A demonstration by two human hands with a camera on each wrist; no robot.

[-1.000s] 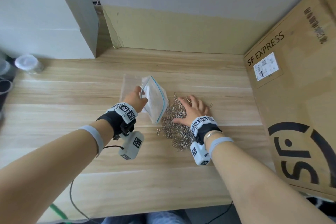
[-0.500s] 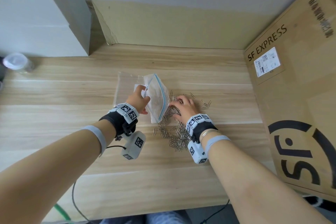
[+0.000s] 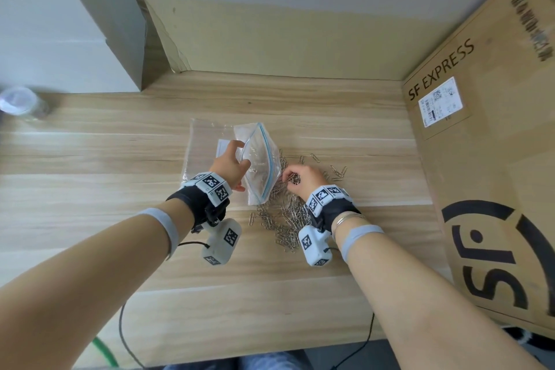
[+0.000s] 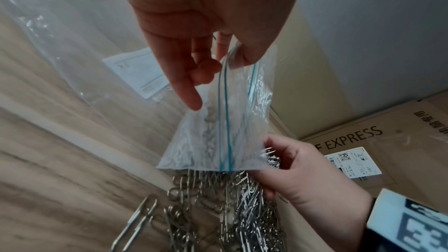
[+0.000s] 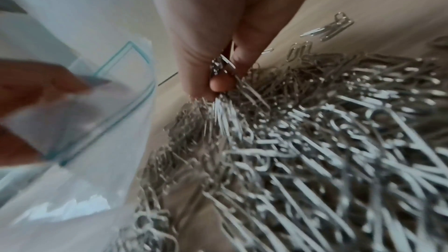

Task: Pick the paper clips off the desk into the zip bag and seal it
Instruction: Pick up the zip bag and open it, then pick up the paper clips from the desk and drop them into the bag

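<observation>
My left hand (image 3: 230,166) pinches the rim of a small clear zip bag (image 3: 260,164) with a blue seal line and holds it up, its mouth turned right. In the left wrist view my thumb and fingers (image 4: 232,53) grip the zip bag (image 4: 218,127) at its top edge. A heap of silver paper clips (image 3: 285,216) lies on the desk under and right of the bag. My right hand (image 3: 295,179) is curled round a bunch of paper clips (image 5: 221,68) right beside the bag's mouth. Some clips show through the bag.
A second flat clear bag (image 3: 204,147) with a white label lies behind the left hand. A large SF Express cardboard box (image 3: 486,159) walls off the right side. A white box (image 3: 69,24) stands at back left, a clear jar (image 3: 21,102) beside it. Loose clips (image 3: 338,171) lie right of the heap.
My right hand went from lying flat on the heap to curling round a bunch of clips and moved left to the bag's mouth. The left hand kept holding the bag.
</observation>
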